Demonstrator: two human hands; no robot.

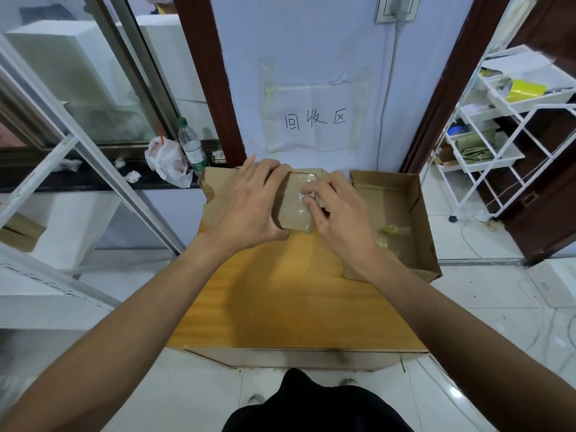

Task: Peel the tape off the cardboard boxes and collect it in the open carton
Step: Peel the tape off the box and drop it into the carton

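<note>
Gripping small box [296, 210], left hand [246, 207], right hand [336, 213] hiding tape edge

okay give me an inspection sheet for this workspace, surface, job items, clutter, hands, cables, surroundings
Surface: wooden table, bare at the near end.
Job's things: small cardboard box with clear tape on top; flattened cardboard behind it; open carton on the table's right side holding crumpled tape.
Clutter: plastic bottle, white bag and paper scraps on the dark ledge to the left.
Hands: left hand grips the box's left side; right hand has fingertips on the tape.
Cables: white cord runs down the wall from a socket.
Surroundings: handwritten sign on the wall; white wire rack on the right with a yellow roll.
</note>
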